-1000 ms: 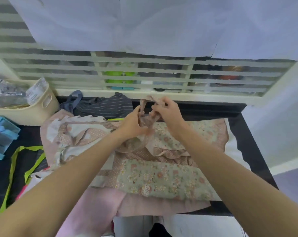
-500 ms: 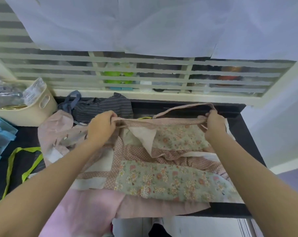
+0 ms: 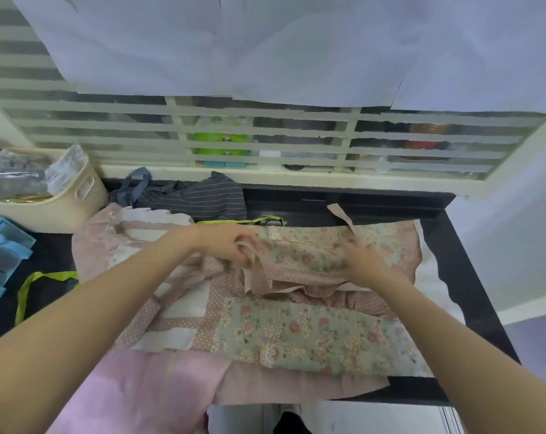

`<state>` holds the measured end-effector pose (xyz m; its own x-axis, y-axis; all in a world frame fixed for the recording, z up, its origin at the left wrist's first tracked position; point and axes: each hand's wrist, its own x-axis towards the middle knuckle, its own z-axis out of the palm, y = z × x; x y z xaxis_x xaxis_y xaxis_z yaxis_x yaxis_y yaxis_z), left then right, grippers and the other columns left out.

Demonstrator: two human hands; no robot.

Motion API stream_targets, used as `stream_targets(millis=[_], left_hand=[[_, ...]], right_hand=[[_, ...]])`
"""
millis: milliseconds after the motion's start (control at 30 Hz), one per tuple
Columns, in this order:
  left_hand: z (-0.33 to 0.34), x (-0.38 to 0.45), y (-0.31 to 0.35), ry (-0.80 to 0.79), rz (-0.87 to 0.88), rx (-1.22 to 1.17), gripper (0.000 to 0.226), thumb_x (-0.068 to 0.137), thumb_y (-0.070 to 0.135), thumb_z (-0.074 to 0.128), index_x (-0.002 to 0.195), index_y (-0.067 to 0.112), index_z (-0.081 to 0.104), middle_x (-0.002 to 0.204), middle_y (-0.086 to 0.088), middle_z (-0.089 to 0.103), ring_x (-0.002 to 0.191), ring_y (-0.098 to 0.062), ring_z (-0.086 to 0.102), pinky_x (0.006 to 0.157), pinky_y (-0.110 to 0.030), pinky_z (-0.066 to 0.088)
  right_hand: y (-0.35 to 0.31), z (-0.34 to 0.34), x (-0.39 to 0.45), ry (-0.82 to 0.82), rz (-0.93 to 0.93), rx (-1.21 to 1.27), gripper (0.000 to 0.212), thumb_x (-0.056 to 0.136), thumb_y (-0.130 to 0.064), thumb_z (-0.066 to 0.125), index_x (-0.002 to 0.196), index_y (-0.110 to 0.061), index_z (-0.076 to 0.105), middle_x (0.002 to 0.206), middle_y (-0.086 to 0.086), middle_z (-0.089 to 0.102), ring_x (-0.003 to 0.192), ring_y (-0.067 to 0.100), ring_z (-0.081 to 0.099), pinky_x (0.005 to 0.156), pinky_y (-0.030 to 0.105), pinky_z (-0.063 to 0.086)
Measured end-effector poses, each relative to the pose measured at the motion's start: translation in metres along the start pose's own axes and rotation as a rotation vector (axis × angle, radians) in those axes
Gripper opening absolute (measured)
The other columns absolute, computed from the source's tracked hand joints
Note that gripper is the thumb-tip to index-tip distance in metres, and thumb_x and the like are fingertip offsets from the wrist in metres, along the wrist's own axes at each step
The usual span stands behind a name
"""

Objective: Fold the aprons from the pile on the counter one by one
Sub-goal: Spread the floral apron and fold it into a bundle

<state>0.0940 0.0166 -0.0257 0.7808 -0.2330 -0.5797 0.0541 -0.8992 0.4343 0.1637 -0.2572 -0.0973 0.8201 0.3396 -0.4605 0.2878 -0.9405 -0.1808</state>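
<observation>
Half a second ago stretched wide between both hands, the pink strap [image 3: 255, 270] now brought down onto the floral apron [image 3: 312, 333] near the far edge of the counter [image 3: 472, 296]. Left hand [image 3: 231, 245] curled, pinching the strap; right hand [image 3: 364, 261] flat, fingers straight, pressing the cloth. Probably tucking the ties before folding; the striped apron [image 3: 199, 198] waiting at the far edge.

floral apron [image 3: 296, 333] on counter [image 3: 462, 277], striped apron [image 3: 199, 198] behind, basket [image 3: 61, 205] far left
</observation>
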Motion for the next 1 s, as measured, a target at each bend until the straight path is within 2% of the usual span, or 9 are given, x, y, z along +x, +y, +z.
stream_targets(millis=[100,200,333,433,567,633,700,867,1000], left_hand=[[0.004,-0.008,-0.031,-0.171,-0.234,0.292,0.039,0.082,0.04,0.065,0.116,0.022,0.06,0.111,0.001,0.066,0.098,-0.015,0.06,0.079,-0.024,0.048],[0.012,-0.031,-0.079,-0.154,-0.643,0.521,0.064,0.082,0.042,0.063,0.136,0.015,0.041,0.127,-0.003,0.06,0.111,-0.021,0.059,0.092,-0.036,0.047],[0.01,-0.056,-0.09,-0.243,-0.838,0.646,0.092,0.088,0.031,0.063,0.15,0.028,-0.005,0.158,-0.012,0.007,0.143,-0.036,0.013,0.114,-0.048,0.02],[-0.004,-0.037,-0.065,-0.286,-0.617,0.475,0.107,0.076,0.048,0.072,0.15,0.025,-0.003,0.158,-0.005,0.007,0.143,-0.031,0.017,0.115,-0.047,0.02],[0.009,0.002,-0.018,0.045,-0.153,0.018,0.083,0.078,0.05,0.069,0.145,0.023,0.028,0.147,0.007,0.034,0.132,-0.019,0.038,0.109,-0.039,0.034],[0.024,0.013,-0.012,0.008,-0.081,-0.052,0.041,0.085,0.04,0.065,0.12,0.02,0.055,0.115,0.006,0.06,0.095,-0.01,0.058,0.085,-0.028,0.049],[0.029,0.017,-0.015,-0.001,-0.118,0.253,0.016,0.091,0.032,0.058,0.084,0.018,0.058,0.08,0.004,0.058,0.067,-0.009,0.052,0.067,-0.028,0.046],[0.021,0.011,-0.023,0.156,-0.171,0.891,0.036,0.099,0.036,0.04,0.126,0.014,0.048,0.119,-0.005,0.06,0.109,-0.022,0.056,0.08,-0.029,0.043],[0.046,0.022,-0.031,-0.006,-0.208,0.598,0.064,0.093,0.038,0.051,0.145,0.012,0.024,0.129,-0.011,0.052,0.113,-0.026,0.054,0.089,-0.033,0.046]], right_hand=[[-0.018,0.014,-0.002,-0.17,-0.194,-0.322,0.054,0.09,-0.029,0.055,0.14,-0.021,0.036,0.153,0.002,0.02,0.141,0.031,0.012,0.114,0.054,0.015],[-0.037,0.011,0.002,-0.084,-0.254,-0.471,0.038,0.093,-0.021,0.05,0.131,-0.014,0.048,0.141,0.007,0.038,0.134,0.027,0.03,0.11,0.044,0.025],[-0.062,-0.015,0.009,-0.05,-0.283,-0.289,0.008,0.093,-0.017,0.049,0.086,-0.014,0.048,0.096,0.003,0.057,0.093,0.025,0.056,0.075,0.031,0.044],[-0.072,-0.029,0.011,-0.002,-0.277,-0.279,0.022,0.093,-0.017,0.049,0.072,-0.015,0.041,0.077,-0.001,0.05,0.081,0.023,0.055,0.068,0.03,0.043],[-0.082,-0.047,0.007,0.054,-0.303,-0.302,0.013,0.094,-0.022,0.05,0.085,-0.013,0.049,0.089,0.003,0.054,0.081,0.024,0.056,0.071,0.034,0.045],[-0.081,-0.056,0.003,0.087,-0.331,-0.33,0.014,0.094,-0.025,0.05,0.086,-0.014,0.046,0.088,0.002,0.05,0.077,0.022,0.051,0.067,0.032,0.043],[-0.07,-0.066,-0.001,0.09,-0.281,-0.45,0.011,0.093,-0.024,0.051,0.091,-0.013,0.048,0.084,0.001,0.049,0.073,0.021,0.05,0.064,0.031,0.042],[-0.019,-0.081,-0.012,-0.035,-0.026,-0.661,0.005,0.091,-0.012,0.048,0.088,-0.013,0.052,0.067,-0.003,0.043,0.054,0.012,0.04,0.051,0.023,0.034],[0.002,-0.06,-0.015,-0.074,-0.02,-0.697,0.014,0.092,-0.018,0.05,0.098,-0.014,0.062,0.07,-0.005,0.047,0.057,0.009,0.043,0.052,0.02,0.034]])
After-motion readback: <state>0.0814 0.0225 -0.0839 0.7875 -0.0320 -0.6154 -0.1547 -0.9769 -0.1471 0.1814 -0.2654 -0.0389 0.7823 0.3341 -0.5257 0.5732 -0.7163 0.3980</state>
